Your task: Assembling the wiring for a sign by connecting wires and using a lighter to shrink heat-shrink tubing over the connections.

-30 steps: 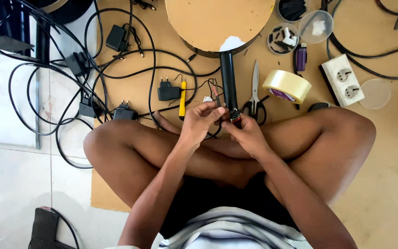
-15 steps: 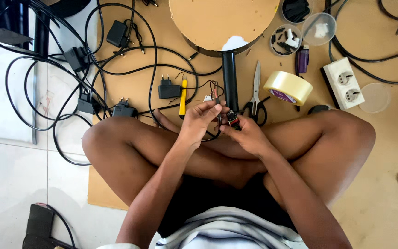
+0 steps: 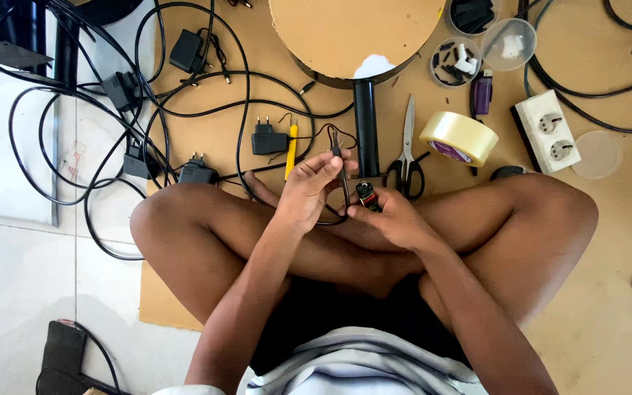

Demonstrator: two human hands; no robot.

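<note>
I am pinching a thin black wire [image 3: 343, 186] in my left hand [image 3: 309, 192], just in front of the black tube [image 3: 366, 128]. My right hand [image 3: 393, 218] is gripping a small black part [image 3: 366, 195] beside it. Scissors [image 3: 407, 150] and a tape roll [image 3: 459, 137] are lying right of the tube.

Single head-worn view, looking steeply down from close above, crossed legs and cluttered floor filling frame

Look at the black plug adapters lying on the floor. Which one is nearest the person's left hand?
The adapter with two upright pins, beside the yellow tool, just above the left hand. The other adapters lie farther left among the cables.
</note>
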